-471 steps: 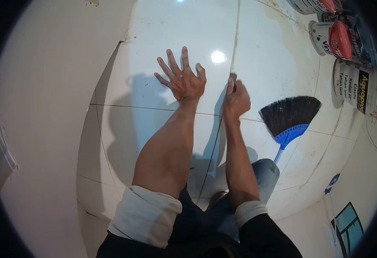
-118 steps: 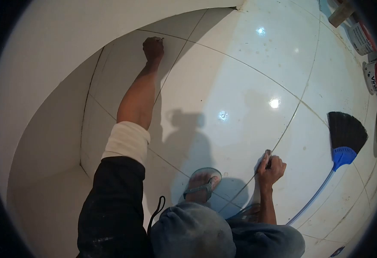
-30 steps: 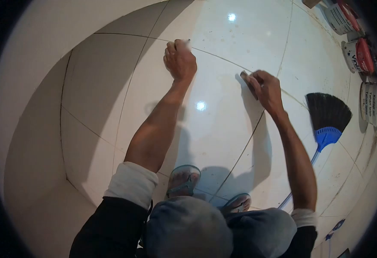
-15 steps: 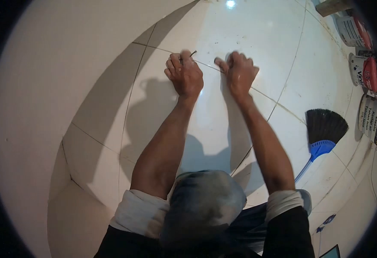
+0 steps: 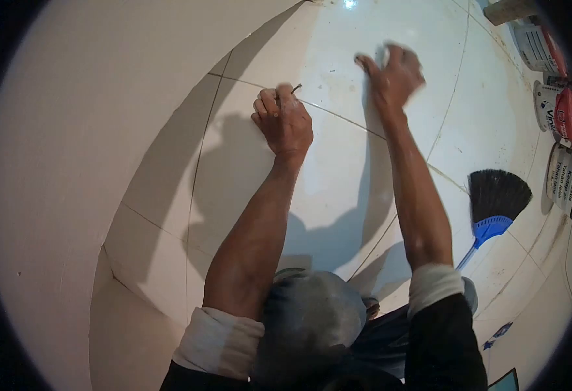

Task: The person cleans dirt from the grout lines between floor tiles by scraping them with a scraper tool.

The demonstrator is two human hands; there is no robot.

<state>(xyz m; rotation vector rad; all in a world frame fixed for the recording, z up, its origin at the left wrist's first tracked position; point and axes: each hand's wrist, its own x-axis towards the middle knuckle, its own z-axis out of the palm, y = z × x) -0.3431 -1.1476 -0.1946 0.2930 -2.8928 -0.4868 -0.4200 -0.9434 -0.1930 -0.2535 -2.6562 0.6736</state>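
My left hand (image 5: 285, 120) is closed with its fingers curled, low over the white tiled floor (image 5: 338, 176). A short, thin, dark stick-like piece (image 5: 296, 88) pokes out between its thumb and forefinger; the rest of it is hidden by the fingers. Farther forward and to the right, my right hand (image 5: 395, 75) is raised over the tiles, slightly smeared by motion. Its thumb stands well apart from the bent fingers. A small pale patch shows beside the forefinger. Small dark specks dot the floor between and ahead of my hands.
A broom (image 5: 498, 202) with black bristles and a blue head lies to my right. Several labelled buckets (image 5: 563, 173) line the right side. A pale wall (image 5: 58, 169) rises at the left, and my bent knee (image 5: 315, 313) is below my arms.
My right hand has moved forward and to the right, away from my left hand, and its fingers have spread. The left hand stays in nearly the same place, still gripping the dark piece.
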